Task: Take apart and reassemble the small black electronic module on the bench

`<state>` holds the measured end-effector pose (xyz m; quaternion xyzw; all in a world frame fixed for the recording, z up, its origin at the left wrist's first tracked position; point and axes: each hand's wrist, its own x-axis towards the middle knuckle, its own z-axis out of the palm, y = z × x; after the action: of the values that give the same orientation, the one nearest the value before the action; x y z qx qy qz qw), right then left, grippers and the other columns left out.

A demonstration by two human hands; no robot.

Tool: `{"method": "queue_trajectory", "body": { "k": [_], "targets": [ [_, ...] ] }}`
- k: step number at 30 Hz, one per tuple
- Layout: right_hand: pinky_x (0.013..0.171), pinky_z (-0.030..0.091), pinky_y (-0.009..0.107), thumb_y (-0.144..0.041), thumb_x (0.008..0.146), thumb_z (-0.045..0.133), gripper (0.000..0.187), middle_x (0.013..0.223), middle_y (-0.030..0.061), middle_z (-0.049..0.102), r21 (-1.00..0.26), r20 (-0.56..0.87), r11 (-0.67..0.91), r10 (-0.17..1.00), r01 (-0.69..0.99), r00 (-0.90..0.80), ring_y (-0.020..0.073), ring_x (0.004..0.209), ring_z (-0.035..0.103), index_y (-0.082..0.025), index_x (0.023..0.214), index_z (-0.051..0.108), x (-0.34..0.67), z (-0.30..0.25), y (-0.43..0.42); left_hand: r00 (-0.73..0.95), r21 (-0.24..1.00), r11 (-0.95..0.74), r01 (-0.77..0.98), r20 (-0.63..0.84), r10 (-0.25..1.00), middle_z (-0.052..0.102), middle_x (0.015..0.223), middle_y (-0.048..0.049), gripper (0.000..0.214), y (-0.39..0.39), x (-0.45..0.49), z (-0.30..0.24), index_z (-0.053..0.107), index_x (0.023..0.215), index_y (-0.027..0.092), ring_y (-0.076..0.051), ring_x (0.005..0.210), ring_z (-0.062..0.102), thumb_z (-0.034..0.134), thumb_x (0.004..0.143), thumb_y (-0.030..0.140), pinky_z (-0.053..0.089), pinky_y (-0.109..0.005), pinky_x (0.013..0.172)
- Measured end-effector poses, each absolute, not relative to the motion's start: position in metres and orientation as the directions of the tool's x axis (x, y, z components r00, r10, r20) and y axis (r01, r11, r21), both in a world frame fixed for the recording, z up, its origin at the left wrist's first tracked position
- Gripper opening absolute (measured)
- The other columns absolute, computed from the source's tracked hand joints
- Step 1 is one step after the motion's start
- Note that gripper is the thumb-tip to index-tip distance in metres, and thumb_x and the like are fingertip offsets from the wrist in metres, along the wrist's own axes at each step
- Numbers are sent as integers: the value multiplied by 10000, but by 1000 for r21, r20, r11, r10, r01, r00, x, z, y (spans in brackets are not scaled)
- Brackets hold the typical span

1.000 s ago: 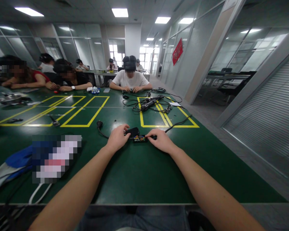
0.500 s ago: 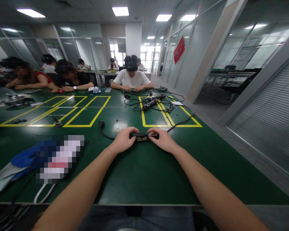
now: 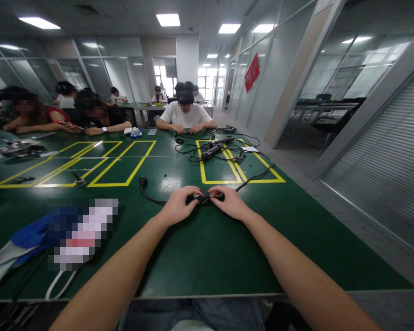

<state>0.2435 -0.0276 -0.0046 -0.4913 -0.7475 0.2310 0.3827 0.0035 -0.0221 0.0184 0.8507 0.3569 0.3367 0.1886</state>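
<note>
On the green tabletop in front of me lies a small black electrical box (image 3: 204, 196) with a ribbed top piece and a trace of coloured parts along its near side. My left hand (image 3: 180, 205) pinches its left end between thumb and fingers. At the right end, the fingers of my right hand (image 3: 230, 202) are closed around it. A black cord runs from the left to a round plug (image 3: 142, 182); another cord (image 3: 255, 174) leads away behind my right hand. My fingers hide both ends of the box.
Beyond my hands, a heap of black cables and cylindrical tools (image 3: 215, 149) lies over yellow tape outlines (image 3: 127, 185). To the left lie a blue-and-grey cloth item (image 3: 24, 246) and a blurred pale object with a white loop (image 3: 60, 285). A person in a white shirt (image 3: 184, 115) sits opposite.
The ribbed black piece now sits over the box, where orange and other coloured inner parts showed before. Both hands stay at its ends. The whole view has shifted slightly.
</note>
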Motion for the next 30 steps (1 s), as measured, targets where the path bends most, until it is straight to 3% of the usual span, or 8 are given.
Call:
{"method": "queue_trajectory", "body": {
  "k": [8,19,30],
  "targets": [
    [909,602,336,-35,862,581,335,942,42,822,-748,363,411,911,520,-197,185,907,781,-210,1064,782,245,-10,-24,584,490,-704,514,402,706,752,1389,-87,362,-26,10,15,795,1184,241,-263,1290,711,626,899,96,530,-475,1185],
    [928,591,338,-13,848,550,389,945,32,818,-721,372,418,907,553,-200,184,909,770,-220,1064,798,244,-11,-23,660,387,-752,534,365,656,754,1396,-86,441,-22,10,15,763,1327,247,-266,1299,682,589,947,109,522,-493,1170],
    [962,597,370,-151,840,681,344,1114,56,826,-716,343,408,912,566,-224,213,972,756,-229,1149,809,242,-3,-30,689,413,-748,520,314,653,743,1422,-79,426,-18,6,20,758,1345,251,-260,1299,690,605,970,121,515,-452,1162]
  ]
}}
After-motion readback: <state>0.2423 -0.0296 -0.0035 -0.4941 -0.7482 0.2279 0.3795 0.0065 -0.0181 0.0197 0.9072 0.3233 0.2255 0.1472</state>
